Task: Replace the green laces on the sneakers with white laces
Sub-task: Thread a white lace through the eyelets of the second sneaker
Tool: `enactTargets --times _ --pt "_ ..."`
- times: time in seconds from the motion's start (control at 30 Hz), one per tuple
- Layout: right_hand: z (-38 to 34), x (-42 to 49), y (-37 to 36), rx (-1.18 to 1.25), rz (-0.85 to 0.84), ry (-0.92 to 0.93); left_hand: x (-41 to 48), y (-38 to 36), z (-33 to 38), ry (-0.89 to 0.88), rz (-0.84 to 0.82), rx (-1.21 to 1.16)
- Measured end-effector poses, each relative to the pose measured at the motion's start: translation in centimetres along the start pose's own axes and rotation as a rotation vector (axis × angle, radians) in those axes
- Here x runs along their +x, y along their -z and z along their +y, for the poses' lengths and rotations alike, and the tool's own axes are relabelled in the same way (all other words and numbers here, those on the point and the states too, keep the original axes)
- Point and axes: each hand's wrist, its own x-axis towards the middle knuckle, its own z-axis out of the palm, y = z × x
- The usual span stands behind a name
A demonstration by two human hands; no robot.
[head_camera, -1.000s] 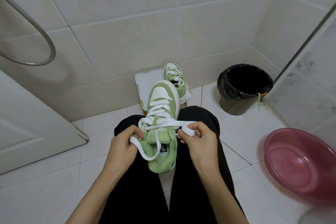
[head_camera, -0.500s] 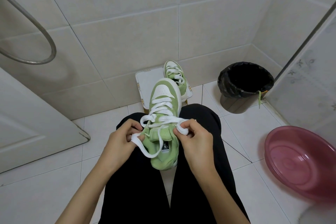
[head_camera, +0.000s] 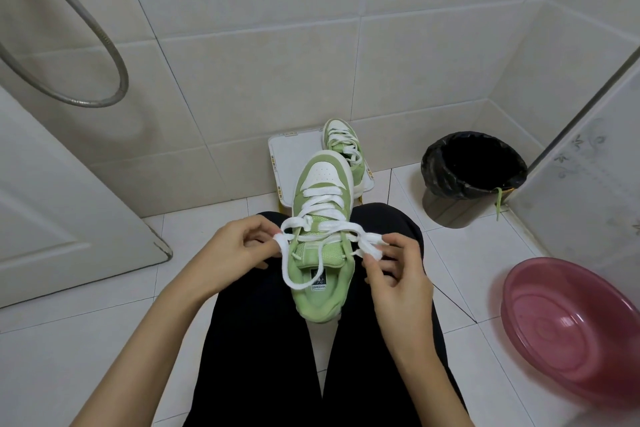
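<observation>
Left grip is pinching one end of the white lace between thumb and fingers, just beside the left side of the near sneaker. From that pinch a loop of lace hangs down over the shoe's open top. The right grip is pinching the other end of the same lace, just beside the right side of the shoe. Both are closed tight on the lace, and the lace runs across the tongue between them. Higher up, the lace goes back and forth through the holes toward the toe.

The green and white sneaker lies between the person's knees, on black trousers. Its toe points away and its heel is near the body.

Past the knees, a white box sits on the floor against the far wall. The second sneaker stands on the box's right edge, and it has white laces in it too. A bin with a black bag stands in the far right corner of the floor. A green lace hangs over the bin's near rim. A pink basin sits at the right edge of the floor. A metal shower hose curves down the wall on the left, above a white door.
</observation>
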Motion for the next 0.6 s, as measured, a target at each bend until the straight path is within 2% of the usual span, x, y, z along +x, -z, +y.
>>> enactTargets --times 0.13,0.23,0.3,0.43,0.6 --pt "0.3 0.2 -0.5 -0.197 -0.031 0.096 0.9 -0.9 0.0 0.108 0.103 -0.070" --pt "0.6 0.2 -0.8 -0.162 0.000 0.054 1.7 -1.7 -0.1 0.303 0.191 -0.245" --pt "0.6 0.3 -1.1 -0.116 0.010 0.008 2.0 -2.2 0.1 0.400 0.192 -0.369" --pt "0.3 0.8 -1.0 -0.276 -0.050 0.048 1.9 -2.7 -0.1 0.383 0.176 -0.365" --pt "0.2 0.3 0.0 -0.256 0.027 0.116 0.5 -2.2 -0.2 0.359 0.134 -0.336"
